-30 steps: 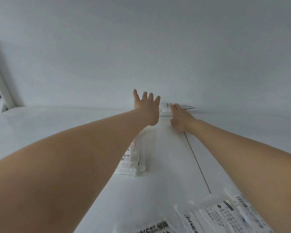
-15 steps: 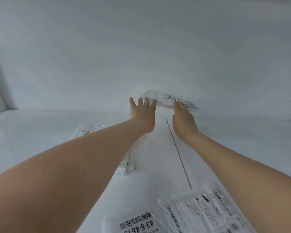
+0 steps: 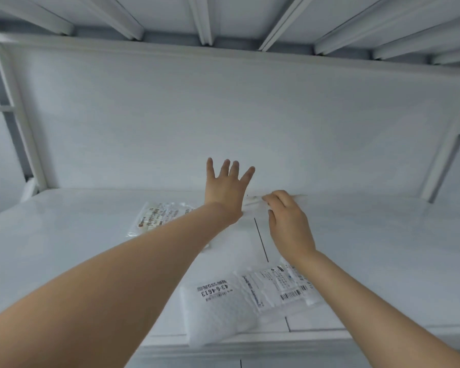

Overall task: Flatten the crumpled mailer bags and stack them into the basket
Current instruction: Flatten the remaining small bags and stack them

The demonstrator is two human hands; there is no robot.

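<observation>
Pulling the far mailer bag (image 3: pixel 253 201) forward from the back of the bench (image 3: pixel 369 248) looks like the step in hand. Right hand (image 3: pixel 287 221) has its fingers curled over the bag's near edge, pinching it. The bag sits thin and nearly edge-on where the bench meets the back panel (image 3: pixel 223 115), so can't tell how crumpled it is. Left hand (image 3: pixel 227 189) is wide open, fingers spread, holding nothing, raised in front of the panel just left of the bag; can't tell if it touches anything. Hands are near each other, not touching. Both arms are at near full stretch, forearms converging toward the back. To do it well, my take: drag low and flat rather than lifting by one corner, since a pinch on thin film will likely fold it more. Once it's in easy reach, bring the open left palm down and smooth outward from the pinched edge. Other bags on the bench: a labelled mailer (image 3: pixel 157 216) partly hidden by the left forearm, a bubble mailer (image 3: pixel 218 309) marked 43-6-4613 at the front edge, and a clear mailer (image 3: pixel 279 285) with a barcode overlapping it. Basket not in view, so stacking spot unknown.
</observation>
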